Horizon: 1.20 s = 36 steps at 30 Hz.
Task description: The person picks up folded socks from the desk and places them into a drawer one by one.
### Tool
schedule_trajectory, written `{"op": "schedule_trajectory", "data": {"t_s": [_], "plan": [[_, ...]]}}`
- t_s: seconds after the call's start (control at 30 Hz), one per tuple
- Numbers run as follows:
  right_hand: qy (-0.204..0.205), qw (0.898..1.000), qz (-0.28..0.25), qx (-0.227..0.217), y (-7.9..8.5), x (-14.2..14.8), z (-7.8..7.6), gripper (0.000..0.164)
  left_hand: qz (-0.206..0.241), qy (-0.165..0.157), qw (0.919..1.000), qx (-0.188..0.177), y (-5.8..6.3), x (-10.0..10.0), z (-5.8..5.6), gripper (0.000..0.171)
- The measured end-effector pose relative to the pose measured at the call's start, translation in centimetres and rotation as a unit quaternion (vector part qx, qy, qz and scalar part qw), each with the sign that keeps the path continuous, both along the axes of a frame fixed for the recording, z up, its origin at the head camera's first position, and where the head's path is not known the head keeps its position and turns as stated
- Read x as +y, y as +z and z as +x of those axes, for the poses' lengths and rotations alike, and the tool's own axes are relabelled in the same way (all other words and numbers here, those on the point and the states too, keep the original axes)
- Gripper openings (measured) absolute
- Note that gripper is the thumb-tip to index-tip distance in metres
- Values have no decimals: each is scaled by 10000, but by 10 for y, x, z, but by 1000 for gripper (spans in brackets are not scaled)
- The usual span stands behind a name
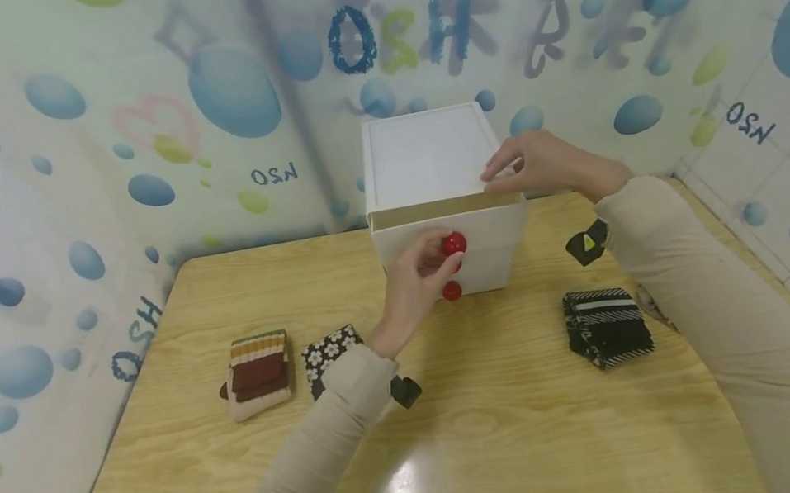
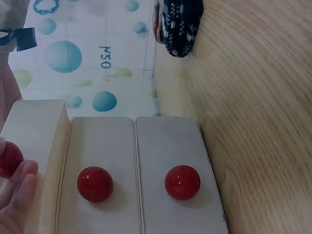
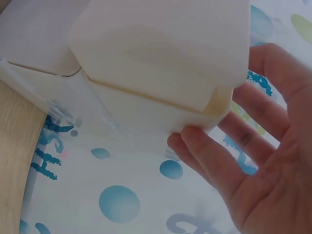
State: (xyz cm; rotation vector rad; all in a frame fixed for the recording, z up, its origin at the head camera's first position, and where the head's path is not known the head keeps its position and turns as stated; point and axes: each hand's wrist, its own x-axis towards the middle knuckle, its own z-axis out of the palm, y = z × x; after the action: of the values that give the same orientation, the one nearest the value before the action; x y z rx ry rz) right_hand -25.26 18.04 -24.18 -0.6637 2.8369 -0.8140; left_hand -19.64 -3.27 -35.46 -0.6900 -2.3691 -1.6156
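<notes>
A white drawer box (image 1: pixel 431 154) with red knobs stands at the back of the table, its top drawer (image 1: pixel 409 236) pulled out a little. My left hand (image 1: pixel 410 282) pinches that drawer's red knob (image 2: pixel 9 160) between thumb and fingers. Two lower drawers, each with a red knob (image 2: pixel 182 183), are closed in the left wrist view. At the box's upper front right corner, my right hand (image 1: pixel 542 165) rests with lightly bent fingers. The right wrist view shows its fingers (image 3: pixel 209 156) spread about the corner, with the drawer gap beside them.
Folded patterned cloths, apparently socks, lie on the wooden table (image 1: pixel 509 431): a striped brown one (image 1: pixel 259 373) and a flowered one (image 1: pixel 330 351) at left, a black-and-white one (image 1: pixel 606 327) at right. A patterned curtain (image 1: pixel 222 186) hangs close behind the box.
</notes>
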Motion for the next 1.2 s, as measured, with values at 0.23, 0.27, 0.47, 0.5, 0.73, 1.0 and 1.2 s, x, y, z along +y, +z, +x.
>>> {"op": "schedule_trajectory", "data": {"t_s": [0.23,0.27,0.47,0.5,0.73,1.0,1.2], "plan": [[-71,10000,40,-42,-1,-1,0,34,111,-100,9999,68,9,0,20,29],[-70,10000,40,-53,-1,-1,0,34,112,-119,9998,115,12,0,24,28],[-61,10000,10,-34,-2,0,-1,34,152,-227,9983,524,-1,-3,30,28],[-57,10000,-7,-28,-3,1,-1,33,168,-260,9975,642,-5,-3,30,29],[42,9999,-131,39,-3,1,-1,33,193,-457,9897,1346,-9,-5,40,30],[61,9999,-133,92,-2,2,0,31,299,-702,9854,1520,11,-7,64,29],[69,9999,-109,72,0,2,1,32,320,-900,9800,1746,-4,-8,63,32]]}}
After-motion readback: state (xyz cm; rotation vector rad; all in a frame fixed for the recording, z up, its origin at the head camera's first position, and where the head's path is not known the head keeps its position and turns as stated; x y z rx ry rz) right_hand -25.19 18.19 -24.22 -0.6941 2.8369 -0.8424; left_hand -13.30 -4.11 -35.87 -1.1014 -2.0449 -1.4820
